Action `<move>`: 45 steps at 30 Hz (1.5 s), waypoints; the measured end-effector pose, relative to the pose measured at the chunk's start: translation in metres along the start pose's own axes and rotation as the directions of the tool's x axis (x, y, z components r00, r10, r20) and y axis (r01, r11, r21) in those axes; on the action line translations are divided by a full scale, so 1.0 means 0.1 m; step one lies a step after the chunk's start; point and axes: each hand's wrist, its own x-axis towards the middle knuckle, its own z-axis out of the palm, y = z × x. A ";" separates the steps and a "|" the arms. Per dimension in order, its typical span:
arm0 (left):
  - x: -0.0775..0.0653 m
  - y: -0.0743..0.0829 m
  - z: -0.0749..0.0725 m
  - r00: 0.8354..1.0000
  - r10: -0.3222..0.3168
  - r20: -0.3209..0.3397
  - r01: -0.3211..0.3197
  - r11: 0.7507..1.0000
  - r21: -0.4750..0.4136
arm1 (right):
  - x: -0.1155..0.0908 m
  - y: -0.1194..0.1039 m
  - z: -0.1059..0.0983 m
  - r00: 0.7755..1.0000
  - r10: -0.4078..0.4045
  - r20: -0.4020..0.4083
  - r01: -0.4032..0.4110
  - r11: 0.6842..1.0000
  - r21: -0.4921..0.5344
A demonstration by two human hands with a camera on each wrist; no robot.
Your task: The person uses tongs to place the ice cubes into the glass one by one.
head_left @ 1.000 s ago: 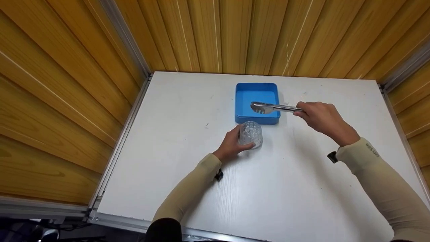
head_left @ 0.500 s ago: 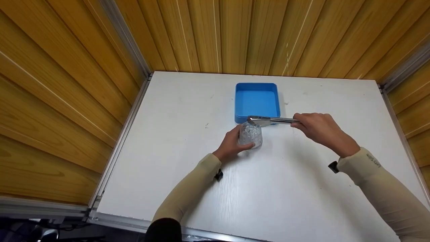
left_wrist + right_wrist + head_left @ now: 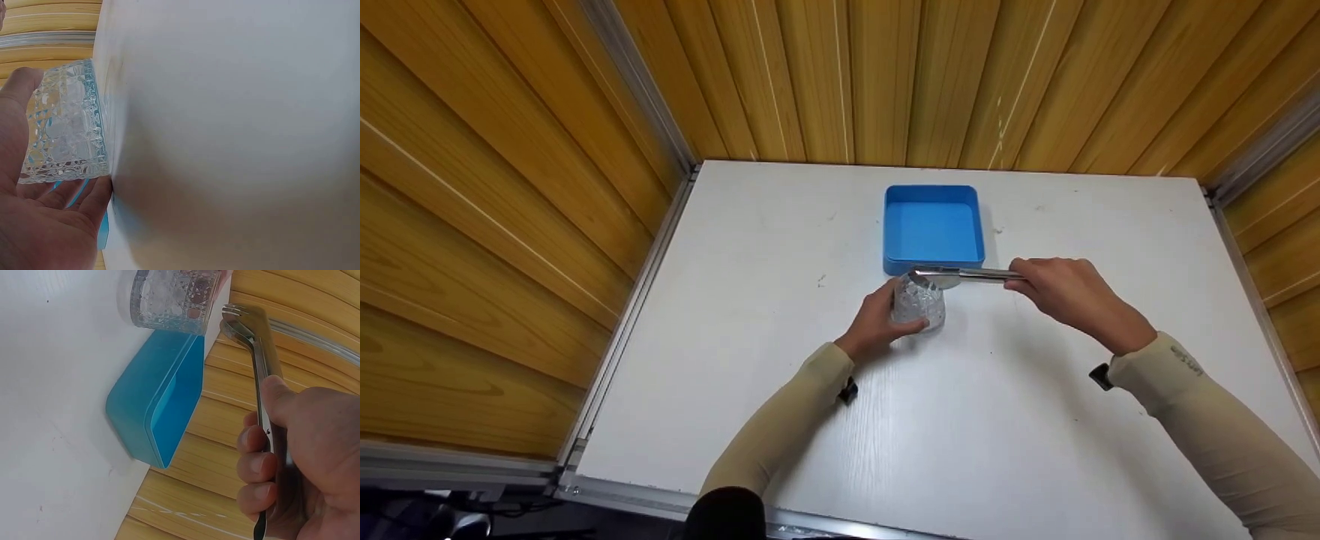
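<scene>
A clear cut-pattern glass (image 3: 921, 304) stands on the white table just in front of the blue box. My left hand (image 3: 877, 322) holds it round the side, thumb on the near face; the left wrist view shows the fingers at the glass (image 3: 67, 121) near its base. Metal tongs (image 3: 979, 274) are gripped in my right hand (image 3: 1061, 296), lying nearly level with their head over the rim of the glass. In the right wrist view the tongs (image 3: 261, 377) have a fork-like tip and a spoon-like tip, close above the glass mouth. Clear pieces show inside the glass.
The square blue box (image 3: 934, 265) sits behind the glass, open at the top, with nothing seen inside. The white table (image 3: 735, 300) is bounded by a wood-patterned wall (image 3: 877, 82) at the back and more panels at the sides.
My right hand has brought the tongs from above the blue box toward me and down, so that their head is now at the glass rim. The left hand and glass have stayed put.
</scene>
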 end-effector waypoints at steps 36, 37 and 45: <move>0.01 -0.05 0.01 1.000 -0.024 0.001 0.023 0.999 0.038 | -0.01 1.12 0.58 0.917 0.396 -0.057 -0.371 0.895 0.246; 0.01 -0.05 0.01 1.000 -0.017 0.002 0.017 0.999 0.042 | -0.02 1.16 0.60 0.911 0.406 -0.074 -0.378 0.893 0.244; 0.02 -0.06 -0.01 1.000 0.017 -0.012 -0.017 0.999 0.044 | -0.04 1.40 0.71 0.861 0.476 -0.182 -0.426 0.868 0.254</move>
